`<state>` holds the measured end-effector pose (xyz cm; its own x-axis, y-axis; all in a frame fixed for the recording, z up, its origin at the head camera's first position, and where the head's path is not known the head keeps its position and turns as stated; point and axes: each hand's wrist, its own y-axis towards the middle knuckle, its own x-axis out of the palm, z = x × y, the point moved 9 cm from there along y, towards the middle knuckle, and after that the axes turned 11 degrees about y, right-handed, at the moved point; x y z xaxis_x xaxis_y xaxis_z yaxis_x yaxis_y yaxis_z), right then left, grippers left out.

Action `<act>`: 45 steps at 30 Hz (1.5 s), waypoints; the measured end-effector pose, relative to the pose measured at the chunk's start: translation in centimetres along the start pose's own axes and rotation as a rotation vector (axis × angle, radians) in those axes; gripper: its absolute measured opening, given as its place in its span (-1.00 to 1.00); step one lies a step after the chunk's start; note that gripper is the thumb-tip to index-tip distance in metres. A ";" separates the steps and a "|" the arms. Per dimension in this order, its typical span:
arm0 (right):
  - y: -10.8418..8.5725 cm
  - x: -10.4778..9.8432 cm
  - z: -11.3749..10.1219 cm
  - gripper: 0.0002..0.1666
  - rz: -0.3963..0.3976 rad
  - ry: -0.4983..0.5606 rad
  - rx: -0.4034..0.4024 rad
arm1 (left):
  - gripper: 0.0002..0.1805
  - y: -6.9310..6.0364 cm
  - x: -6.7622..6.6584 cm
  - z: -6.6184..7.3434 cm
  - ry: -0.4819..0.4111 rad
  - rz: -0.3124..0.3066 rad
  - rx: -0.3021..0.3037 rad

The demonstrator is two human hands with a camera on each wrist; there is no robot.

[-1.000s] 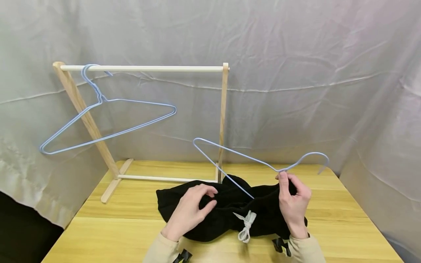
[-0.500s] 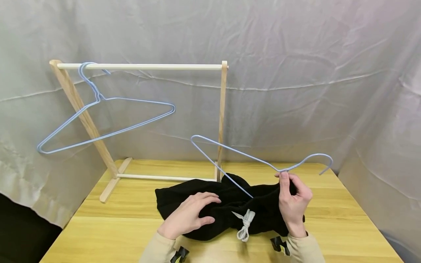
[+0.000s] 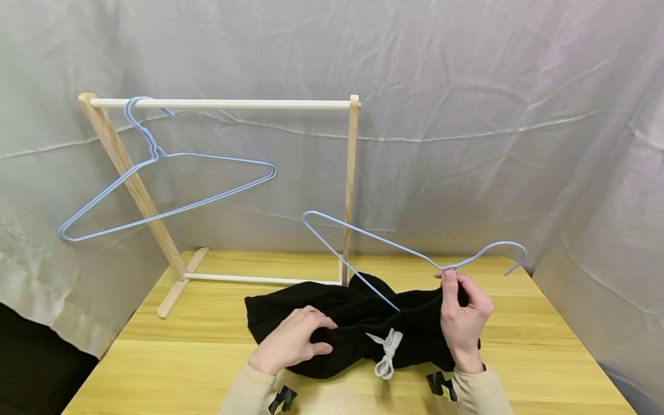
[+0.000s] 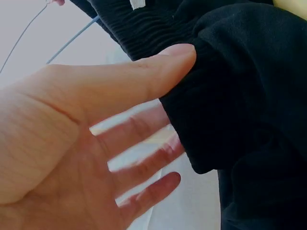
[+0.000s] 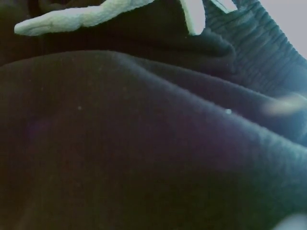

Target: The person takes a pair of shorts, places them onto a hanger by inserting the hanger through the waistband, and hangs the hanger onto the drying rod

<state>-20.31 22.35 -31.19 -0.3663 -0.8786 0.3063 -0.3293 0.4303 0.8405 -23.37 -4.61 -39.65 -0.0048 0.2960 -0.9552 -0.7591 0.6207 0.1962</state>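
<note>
A black garment (image 3: 358,346) with an elastic waistband (image 4: 192,115) and a light grey tied drawstring (image 3: 389,349) lies bunched on the table. One end of a blue wire hanger (image 3: 378,235) goes down into its folds. The right hand (image 3: 463,317) pinches that hanger just below its hook, with black cloth directly behind the fingers. At the garment's left part, the left hand (image 3: 295,340) holds the waistband edge: in the left wrist view its thumb (image 4: 177,60) lies over the cloth and some fingers pass behind. Dark cloth and the drawstring (image 5: 72,19) fill the right wrist view.
A wooden rack (image 3: 351,173) stands at the table's back left. More blue hangers (image 3: 150,218) hang near the left end of its white top bar (image 3: 249,104). Grey curtains (image 3: 467,115) surround the wooden table (image 3: 171,369) at the back and sides.
The left hand has come down slightly and its fingers have moved closer to the cloth. The hanger's hook has shifted a little to the right, with the right hand nearly still.
</note>
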 end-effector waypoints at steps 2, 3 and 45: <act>0.0 0.1 0.0 -0.78 -0.003 0.005 -0.001 | -0.74 -0.2 0.0 -0.6 -0.011 -0.006 -0.037; 0.1 0.1 0.0 -0.78 -0.005 0.008 0.000 | -0.77 -0.3 0.0 -1.0 -0.023 -0.011 -0.064; 0.7 -1.0 0.4 -0.73 -0.009 0.065 0.040 | -0.72 -2.7 -4.1 -4.3 -0.357 0.042 -0.088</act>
<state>-20.56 23.62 -31.09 -0.3067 -0.8935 0.3279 -0.3677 0.4290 0.8251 -24.10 -10.61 -37.25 0.1781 0.5641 -0.8063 -0.8163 0.5423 0.1991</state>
